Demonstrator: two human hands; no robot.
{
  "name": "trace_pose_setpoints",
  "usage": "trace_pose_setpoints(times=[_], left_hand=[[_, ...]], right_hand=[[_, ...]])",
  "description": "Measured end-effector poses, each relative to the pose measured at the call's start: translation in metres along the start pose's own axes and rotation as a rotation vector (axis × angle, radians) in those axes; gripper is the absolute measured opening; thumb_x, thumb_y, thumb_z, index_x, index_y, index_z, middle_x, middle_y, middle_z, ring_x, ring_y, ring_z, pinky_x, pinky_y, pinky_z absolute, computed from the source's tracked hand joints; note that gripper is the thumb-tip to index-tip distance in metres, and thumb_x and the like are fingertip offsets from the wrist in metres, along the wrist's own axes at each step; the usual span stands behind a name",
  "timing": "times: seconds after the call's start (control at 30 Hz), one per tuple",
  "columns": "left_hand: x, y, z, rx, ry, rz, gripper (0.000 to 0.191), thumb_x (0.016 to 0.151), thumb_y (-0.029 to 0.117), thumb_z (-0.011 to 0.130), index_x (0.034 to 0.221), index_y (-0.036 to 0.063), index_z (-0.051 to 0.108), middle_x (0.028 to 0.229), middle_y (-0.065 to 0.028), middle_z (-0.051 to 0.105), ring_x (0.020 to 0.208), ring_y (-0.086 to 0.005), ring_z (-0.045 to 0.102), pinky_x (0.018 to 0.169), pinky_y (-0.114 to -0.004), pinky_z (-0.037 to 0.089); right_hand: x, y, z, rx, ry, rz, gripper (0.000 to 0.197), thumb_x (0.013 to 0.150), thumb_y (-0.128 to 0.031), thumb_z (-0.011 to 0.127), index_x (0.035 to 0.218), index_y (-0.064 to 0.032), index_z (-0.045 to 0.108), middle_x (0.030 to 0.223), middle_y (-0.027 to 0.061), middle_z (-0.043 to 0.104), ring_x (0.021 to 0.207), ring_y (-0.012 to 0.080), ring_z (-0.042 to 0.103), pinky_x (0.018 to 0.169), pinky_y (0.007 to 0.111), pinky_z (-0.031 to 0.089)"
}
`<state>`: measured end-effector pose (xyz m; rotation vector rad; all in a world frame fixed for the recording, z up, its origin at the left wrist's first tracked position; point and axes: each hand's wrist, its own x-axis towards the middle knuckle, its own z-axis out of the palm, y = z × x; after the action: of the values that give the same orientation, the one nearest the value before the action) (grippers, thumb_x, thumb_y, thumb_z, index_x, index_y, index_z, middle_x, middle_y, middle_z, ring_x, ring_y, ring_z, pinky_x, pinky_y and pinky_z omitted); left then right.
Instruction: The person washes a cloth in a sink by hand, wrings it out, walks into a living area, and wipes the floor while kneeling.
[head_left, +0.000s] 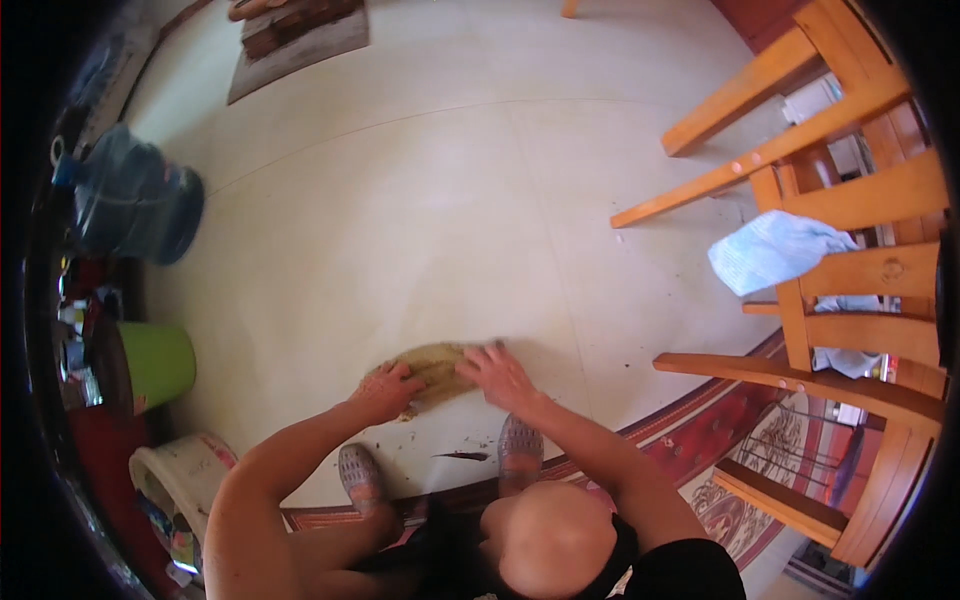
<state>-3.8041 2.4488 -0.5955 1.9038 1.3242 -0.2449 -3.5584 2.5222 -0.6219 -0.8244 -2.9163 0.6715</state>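
Observation:
A brownish-yellow cloth (442, 375) lies bunched on the pale tiled floor in front of my feet. My left hand (388, 390) presses on its left end with the fingers curled over it. On its right end rests my right hand (495, 373), its fingers spread and touching the cloth. Dark debris (463, 455) and small crumbs lie on the floor between my two slip-on shoes, just below the cloth.
At the left stand a blue water jug (142, 195), a green bin (161, 364) and a white container (187, 472). A wooden chair (795, 330) with a light blue cloth (776, 251) is at the right. A patterned red rug border (675, 431) runs below; a grey mat (300, 52) lies far off.

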Motion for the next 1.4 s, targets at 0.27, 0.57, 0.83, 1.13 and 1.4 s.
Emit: trace_pose_setpoints(times=[0.27,0.57,0.83,1.13,1.4], left_hand=[[0.129,0.034,-0.057,0.219,0.464,-0.028,0.057,0.076,0.02,0.062,0.129,0.0262,0.042,0.129,-0.0059,0.042,0.112,-0.0249,0.042,0.088,-0.039,0.038],[0.123,0.044,-0.03,0.346,0.385,0.277,0.042,0.071,0.015,0.062,0.111,0.024,0.053,0.105,0.0014,0.049,0.096,-0.0228,0.045,0.078,-0.036,0.042],[0.101,-0.011,-0.01,0.6,0.495,0.403,0.025,0.072,0.017,0.058,0.095,0.0243,0.053,0.095,0.0014,0.047,0.098,-0.0222,0.047,0.076,-0.033,0.046],[0.017,-0.04,-0.017,0.239,0.138,-0.026,0.052,0.067,0.003,0.066,0.114,0.0184,0.05,0.119,-0.0021,0.046,0.108,-0.028,0.046,0.08,-0.036,0.047],[-0.085,-0.014,0.006,0.243,0.212,-0.015,0.049,0.069,0.009,0.064,0.116,0.0178,0.053,0.112,-0.007,0.049,0.106,-0.0246,0.049,0.077,-0.035,0.046]], right_hand=[[0.047,0.139,-0.063,-0.302,0.141,0.325,0.053,0.074,0.0,0.052,0.121,-0.0226,0.049,0.131,0.0032,0.04,0.117,0.028,0.04,0.09,0.047,0.04],[-0.06,0.073,-0.016,-0.039,0.276,0.496,0.043,0.066,0.002,0.056,0.104,-0.0177,0.059,0.115,0.0059,0.049,0.099,0.0296,0.049,0.085,0.04,0.043],[-0.019,0.056,-0.024,0.129,0.141,0.359,0.044,0.067,0.0,0.06,0.107,-0.0161,0.059,0.109,0.0055,0.048,0.101,0.026,0.05,0.078,0.036,0.048],[0.055,-0.002,0.003,0.152,-0.041,0.071,0.039,0.069,-0.002,0.058,0.106,-0.0135,0.056,0.108,0.0084,0.048,0.096,0.0298,0.051,0.078,0.04,0.047],[0.063,-0.024,0.001,0.186,-0.206,0.007,0.037,0.069,-0.002,0.056,0.104,-0.0155,0.057,0.104,0.0077,0.047,0.096,0.0285,0.051,0.076,0.041,0.048]])
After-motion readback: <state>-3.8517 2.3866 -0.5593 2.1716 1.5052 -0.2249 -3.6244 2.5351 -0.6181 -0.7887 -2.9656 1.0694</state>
